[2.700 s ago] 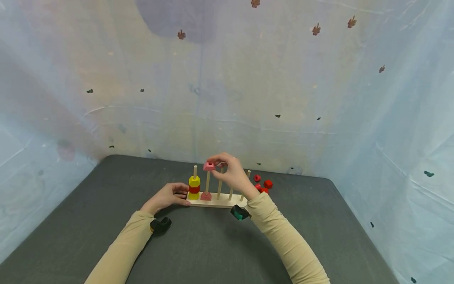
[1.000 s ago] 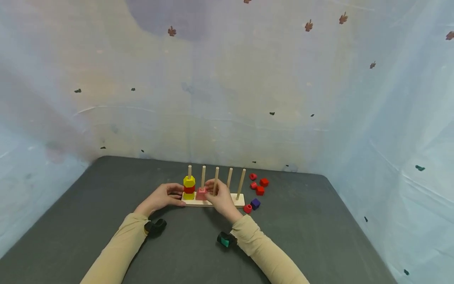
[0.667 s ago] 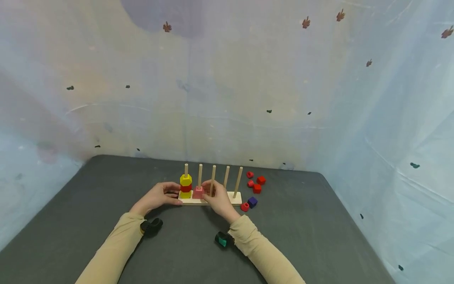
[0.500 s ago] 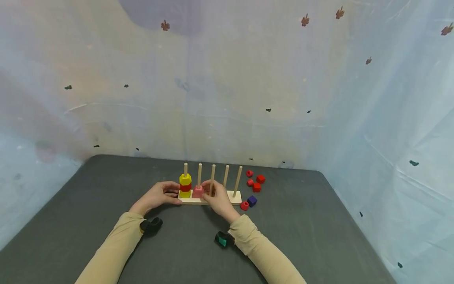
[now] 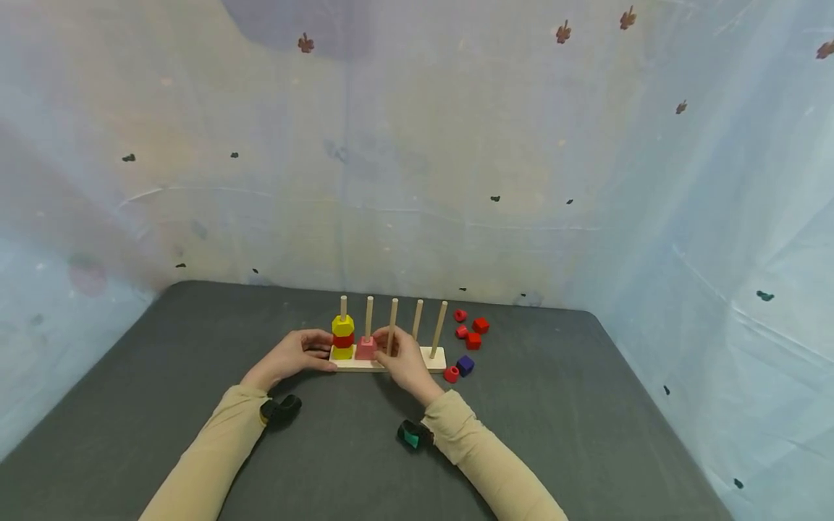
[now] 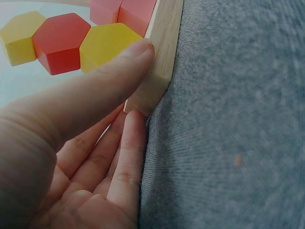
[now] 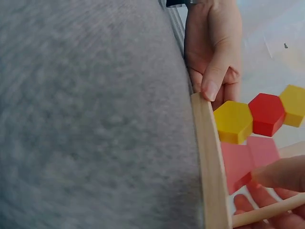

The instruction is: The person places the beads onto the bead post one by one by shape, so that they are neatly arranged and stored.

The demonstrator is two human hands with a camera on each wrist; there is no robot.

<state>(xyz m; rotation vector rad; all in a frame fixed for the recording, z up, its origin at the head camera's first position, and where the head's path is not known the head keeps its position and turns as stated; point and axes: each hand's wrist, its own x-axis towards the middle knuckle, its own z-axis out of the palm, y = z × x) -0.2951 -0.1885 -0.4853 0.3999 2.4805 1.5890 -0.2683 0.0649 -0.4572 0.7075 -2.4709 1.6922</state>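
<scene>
A wooden peg stand [image 5: 435, 359] with several upright pegs stands on the table. Its leftmost peg carries a yellow hexagonal block [image 5: 342, 325], a red hexagonal block [image 5: 343, 340] and another yellow one [image 5: 342, 353] at the bottom. My left hand [image 5: 293, 355] grips the stand's left end, thumb along its front edge. On the second peg two pink blocks sit stacked, the upper pink block [image 7: 262, 150] touching the lower pink block [image 7: 233, 161]. My right hand [image 5: 407, 364] pinches the upper one; its far fingers are partly hidden behind the third peg [image 5: 393, 325].
Right of the stand lie several loose red pieces, among them a red cube [image 5: 473, 341] and a red ring-like bead [image 5: 452, 374]. A dark purple cube [image 5: 465, 365] touches that bead. A pale printed sheet [image 5: 417, 181] hangs behind the dark table [image 5: 326, 463].
My right hand has brought the pink block from the top of the second peg down onto the other pink block. Over the last second both hands have stayed in place.
</scene>
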